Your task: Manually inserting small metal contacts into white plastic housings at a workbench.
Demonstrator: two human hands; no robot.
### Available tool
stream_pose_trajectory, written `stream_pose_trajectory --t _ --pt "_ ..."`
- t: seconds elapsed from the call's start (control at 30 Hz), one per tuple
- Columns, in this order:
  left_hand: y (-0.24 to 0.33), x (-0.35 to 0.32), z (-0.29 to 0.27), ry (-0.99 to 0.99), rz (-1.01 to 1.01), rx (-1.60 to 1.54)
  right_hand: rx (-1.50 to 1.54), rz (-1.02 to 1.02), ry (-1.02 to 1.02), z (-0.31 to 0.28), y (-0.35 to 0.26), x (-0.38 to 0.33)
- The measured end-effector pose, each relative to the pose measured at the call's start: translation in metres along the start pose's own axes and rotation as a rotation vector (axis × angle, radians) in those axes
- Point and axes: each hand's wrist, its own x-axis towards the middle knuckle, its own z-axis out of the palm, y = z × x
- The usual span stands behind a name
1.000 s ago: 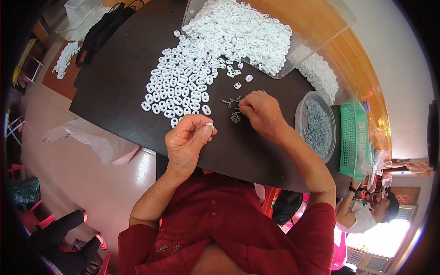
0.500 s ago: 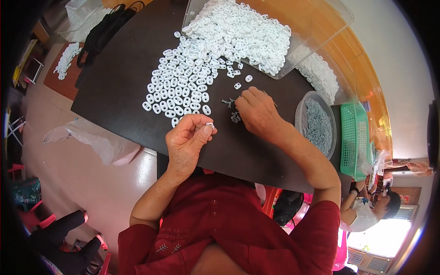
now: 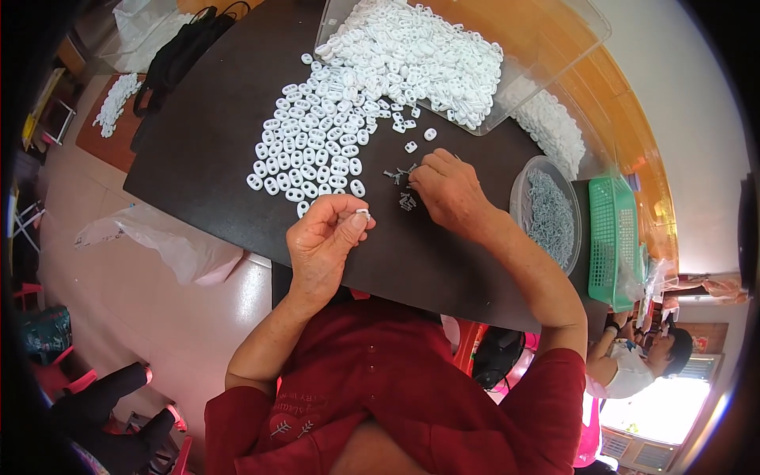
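**A:** What have the hands got?

**B:** From where I sit, the left hand (image 3: 323,237) is raised above the near edge of the table, its thumb and forefinger pinched together on a small white plastic piece (image 3: 362,213). The right hand (image 3: 447,190) rests on the dark tabletop (image 3: 206,150), fingers curled down onto a little scatter of grey metal bits (image 3: 402,186). I can't tell whether it has one between its fingertips; they are bunched and hide what is under them.

**A:** How would you do this step well?

**B:** I judge it best to keep the white piece steady with its holes facing the right hand, and to lift one metal bit only, by its end, so it does not drag its neighbours along. The bits look thin and tangle-prone, so a slow, clean pick suits them.

**A:** And the supply?

**B:** White pieces (image 3: 317,150) lie spread flat on the table just beyond the left hand, spilling from a clear tray (image 3: 586,36) heaped with more at the far side. To the right stands a clear round tub (image 3: 518,194) of grey metal parts, and beyond it a green basket (image 3: 613,237).

**A:** The room?

**B:** A pale glossy floor, a crumpled clear bag (image 3: 166,241) at the table's left edge, a black bag (image 3: 178,55) at the far left. Another person sits low at the right, near a bright window.
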Motion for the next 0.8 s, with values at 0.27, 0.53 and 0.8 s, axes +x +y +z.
stream_pose_trajectory --t 0.27,0.53,0.8 --pt "-0.002 0.0 -0.001 -0.007 0.002 -0.015 0.118 0.091 -0.014 0.0 0.004 0.001" --pt "-0.001 0.0 -0.001 -0.014 0.003 -0.01 0.112 0.097 0.038 0.001 0.002 -0.003" --pt "-0.001 0.0 -0.001 -0.019 0.007 -0.013 -0.066 -0.01 0.031 0.002 -0.003 -0.001"
